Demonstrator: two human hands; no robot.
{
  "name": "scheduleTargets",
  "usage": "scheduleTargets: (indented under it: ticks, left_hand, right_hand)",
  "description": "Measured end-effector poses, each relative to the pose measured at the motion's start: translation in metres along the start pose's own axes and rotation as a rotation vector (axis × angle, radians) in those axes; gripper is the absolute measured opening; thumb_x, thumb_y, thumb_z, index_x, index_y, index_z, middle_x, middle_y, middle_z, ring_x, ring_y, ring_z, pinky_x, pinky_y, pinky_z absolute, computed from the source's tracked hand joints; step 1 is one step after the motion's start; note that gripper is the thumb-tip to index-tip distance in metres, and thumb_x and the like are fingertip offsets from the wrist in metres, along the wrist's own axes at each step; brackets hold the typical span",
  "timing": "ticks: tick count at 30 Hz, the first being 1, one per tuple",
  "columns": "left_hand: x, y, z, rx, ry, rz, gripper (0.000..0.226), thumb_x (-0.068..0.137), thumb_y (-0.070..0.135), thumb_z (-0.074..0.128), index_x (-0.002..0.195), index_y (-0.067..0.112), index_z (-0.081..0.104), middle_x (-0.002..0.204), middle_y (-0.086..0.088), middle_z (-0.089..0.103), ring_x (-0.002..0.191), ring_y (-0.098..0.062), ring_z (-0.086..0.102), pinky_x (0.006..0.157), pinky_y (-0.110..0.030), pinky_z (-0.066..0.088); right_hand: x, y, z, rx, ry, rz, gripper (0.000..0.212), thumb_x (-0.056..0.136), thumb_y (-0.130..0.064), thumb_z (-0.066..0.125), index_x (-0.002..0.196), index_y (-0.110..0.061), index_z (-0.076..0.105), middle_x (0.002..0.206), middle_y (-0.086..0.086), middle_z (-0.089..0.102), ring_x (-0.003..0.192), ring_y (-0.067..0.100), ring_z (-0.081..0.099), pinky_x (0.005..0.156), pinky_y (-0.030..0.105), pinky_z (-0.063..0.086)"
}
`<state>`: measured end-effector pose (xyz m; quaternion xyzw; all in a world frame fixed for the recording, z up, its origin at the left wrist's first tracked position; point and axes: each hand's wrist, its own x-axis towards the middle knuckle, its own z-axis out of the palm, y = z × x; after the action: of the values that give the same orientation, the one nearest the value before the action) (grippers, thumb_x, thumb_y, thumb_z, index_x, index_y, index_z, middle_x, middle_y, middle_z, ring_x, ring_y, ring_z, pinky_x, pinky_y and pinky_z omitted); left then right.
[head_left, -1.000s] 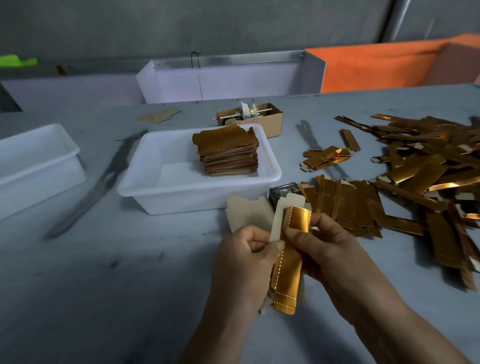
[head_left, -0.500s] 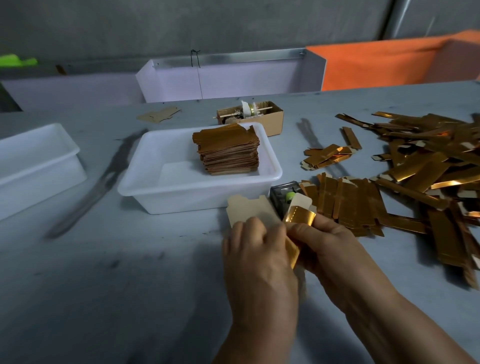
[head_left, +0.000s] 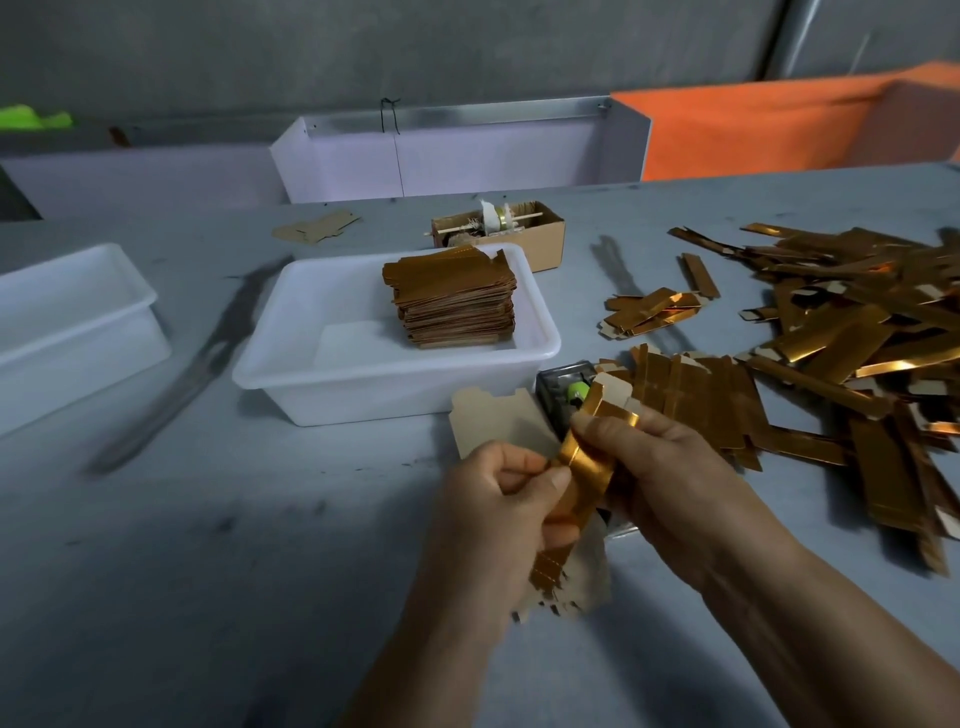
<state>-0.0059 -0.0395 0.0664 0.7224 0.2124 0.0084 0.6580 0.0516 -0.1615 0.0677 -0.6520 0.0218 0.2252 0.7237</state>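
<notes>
Right now both hands are on one gold carton blank (head_left: 584, 480), held just above the table (head_left: 208, 571), close in front of the body; left hand (head_left: 501, 504) pinches its left edge about mid-length, thumb against curled fingers; right hand (head_left: 675, 483) grips the far end, fingers wrapped round the top fold. Long axis runs near-left to far-right; the near end hangs free below the left hand, pale backing showing there. Both hands touch it, so neither is nearer; my read: the next crease turns on the right hand rolling the far panel while the left keeps the edge fixed.

Counts, going outward: one flat blank (head_left: 493, 421) lying pale side up just beyond the left hand; one dark small device (head_left: 563, 387) beside it, partly hidden; two white tubs, the near tub (head_left: 270, 364) holding one stack of blanks (head_left: 452, 301), the left tub (head_left: 78, 312) well apart; one cardboard box (head_left: 540, 241) behind the near tub; one loose heap of gold pieces (head_left: 857, 338) to the right, too many to count.
</notes>
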Motion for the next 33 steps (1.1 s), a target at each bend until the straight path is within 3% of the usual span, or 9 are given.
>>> scheduleTargets:
  ticks: [3, 5, 9, 15, 19, 21, 27, 29, 33]
  left_hand:
    - [0.002, 0.002, -0.005, -0.194, -0.113, -0.091, 0.005, 0.086, 0.012, 0.067, 0.092, 0.013, 0.067, 0.08, 0.001, 0.072, 0.069, -0.01, 0.071, 0.061, -0.02, 0.056]
    - [0.002, -0.001, -0.006, -0.253, -0.092, -0.124, 0.007, 0.087, 0.011, 0.064, 0.092, 0.013, 0.069, 0.082, -0.001, 0.073, 0.069, -0.013, 0.07, 0.06, -0.021, 0.055]
    - [0.003, -0.01, -0.009, -0.292, 0.016, -0.175, 0.007, 0.091, 0.014, 0.06, 0.09, 0.012, 0.066, 0.075, -0.005, 0.062, 0.056, -0.011, 0.05, 0.046, -0.018, 0.042]
    - [0.007, -0.014, -0.003, -0.266, 0.052, -0.176, 0.007, 0.091, 0.012, 0.06, 0.094, 0.007, 0.064, 0.075, -0.007, 0.061, 0.05, -0.008, 0.047, 0.034, -0.012, 0.034]
    - [0.009, -0.02, 0.004, -0.241, 0.052, -0.183, 0.004, 0.087, 0.013, 0.065, 0.089, 0.011, 0.067, 0.073, -0.005, 0.062, 0.057, -0.012, 0.048, 0.043, -0.019, 0.036]
    - [0.01, -0.022, 0.008, -0.241, 0.049, -0.194, 0.003, 0.087, 0.012, 0.066, 0.085, 0.012, 0.068, 0.074, -0.006, 0.061, 0.059, -0.014, 0.046, 0.039, -0.018, 0.036]
    - [0.007, -0.02, 0.015, -0.246, -0.046, -0.197, 0.008, 0.089, 0.016, 0.064, 0.093, 0.01, 0.067, 0.074, -0.011, 0.065, 0.045, -0.007, 0.047, 0.036, -0.017, 0.036]
    - [0.008, -0.02, 0.019, -0.257, -0.078, -0.206, 0.01, 0.091, 0.017, 0.062, 0.097, 0.01, 0.066, 0.085, -0.022, 0.069, 0.042, -0.006, 0.042, 0.04, -0.018, 0.035]
    - [0.01, -0.021, 0.027, -0.289, -0.115, -0.228, 0.014, 0.093, 0.017, 0.059, 0.103, 0.009, 0.064, 0.101, -0.019, 0.072, 0.051, -0.008, 0.046, 0.047, -0.019, 0.034]
  right_hand:
    - [0.002, -0.006, -0.004, -0.006, 0.013, 0.095, 0.035, 0.09, -0.044, 0.051, 0.093, -0.01, 0.056, 0.071, 0.008, 0.064, 0.064, 0.016, 0.065, 0.056, 0.025, 0.051]
    - [0.002, -0.015, -0.012, -0.081, 0.059, 0.029, 0.038, 0.089, -0.05, 0.048, 0.095, -0.015, 0.061, 0.078, 0.008, 0.07, 0.069, 0.017, 0.069, 0.055, 0.022, 0.053]
    - [0.003, -0.019, -0.038, -0.443, 0.315, -0.196, 0.014, 0.088, -0.035, 0.057, 0.081, -0.025, 0.064, 0.085, 0.0, 0.066, 0.078, 0.015, 0.062, 0.058, 0.025, 0.044]
    - [0.006, 0.011, -0.045, -0.676, 0.2, -0.1, 0.009, 0.085, -0.032, 0.063, 0.077, -0.03, 0.064, 0.08, -0.009, 0.064, 0.078, 0.005, 0.057, 0.058, 0.02, 0.036]
    - [0.01, 0.015, -0.044, -0.671, 0.235, -0.092, 0.013, 0.085, -0.029, 0.066, 0.072, -0.026, 0.065, 0.076, -0.005, 0.064, 0.075, 0.01, 0.058, 0.056, 0.022, 0.038]
    - [0.011, 0.015, -0.043, -0.643, 0.236, -0.066, 0.014, 0.085, -0.027, 0.066, 0.072, -0.023, 0.066, 0.075, -0.002, 0.065, 0.074, 0.012, 0.058, 0.056, 0.023, 0.038]
    - [0.013, 0.015, -0.039, -0.572, 0.234, 0.007, 0.012, 0.087, -0.026, 0.064, 0.076, -0.022, 0.067, 0.08, -0.003, 0.065, 0.078, 0.01, 0.057, 0.056, 0.023, 0.036]
    - [0.014, 0.014, -0.039, -0.553, 0.228, 0.026, 0.012, 0.088, -0.025, 0.063, 0.077, -0.021, 0.067, 0.083, -0.001, 0.066, 0.08, 0.01, 0.057, 0.057, 0.023, 0.036]
    - [0.013, 0.012, -0.037, -0.479, 0.201, 0.034, 0.015, 0.09, -0.018, 0.058, 0.079, -0.016, 0.068, 0.086, 0.003, 0.067, 0.085, 0.014, 0.058, 0.063, 0.026, 0.038]
